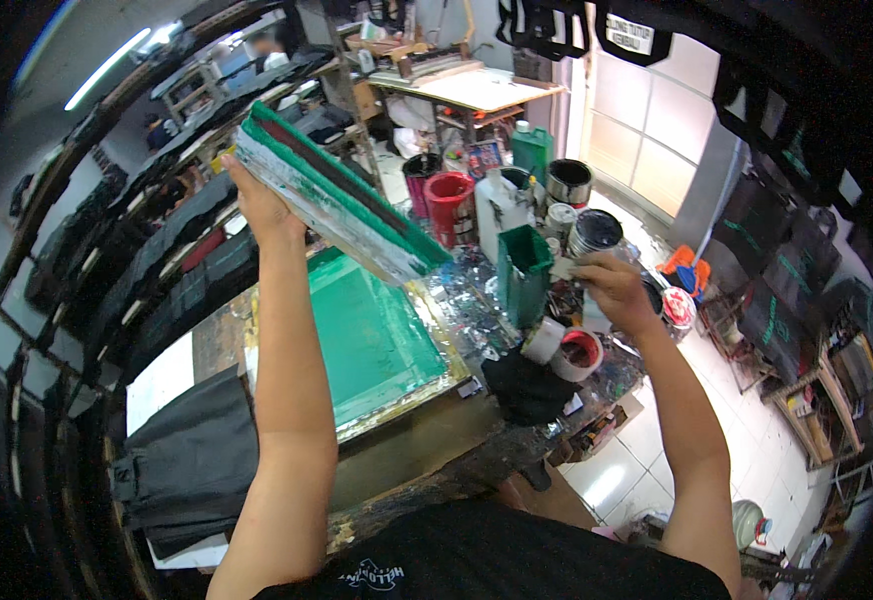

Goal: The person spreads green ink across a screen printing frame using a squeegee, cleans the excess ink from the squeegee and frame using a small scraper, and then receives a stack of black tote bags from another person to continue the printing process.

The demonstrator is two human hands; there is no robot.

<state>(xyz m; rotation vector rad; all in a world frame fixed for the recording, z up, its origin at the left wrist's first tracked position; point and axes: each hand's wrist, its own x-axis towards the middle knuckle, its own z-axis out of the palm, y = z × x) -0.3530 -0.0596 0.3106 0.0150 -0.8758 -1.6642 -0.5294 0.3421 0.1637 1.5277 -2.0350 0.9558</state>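
My left hand (263,205) grips a long screen-printing squeegee (332,190) by its left end and holds it tilted in the air. Green ink coats its edges, with a dark strip along the middle. Beneath it lies a printing screen (372,350) with green ink on its mesh. On the right, my right hand (612,288) is closed on a small pale flat piece (564,268), mostly hidden by the fingers. This piece is beside a cut-open green ink container (525,275).
Several ink cans and pots crowd the stained table, including a red pot (450,208) and a white jerrycan (504,212). A black cloth (529,385) lies near the front. Dark fabric (192,455) rests at left, and racks of dark pieces (172,270) stand beyond it.
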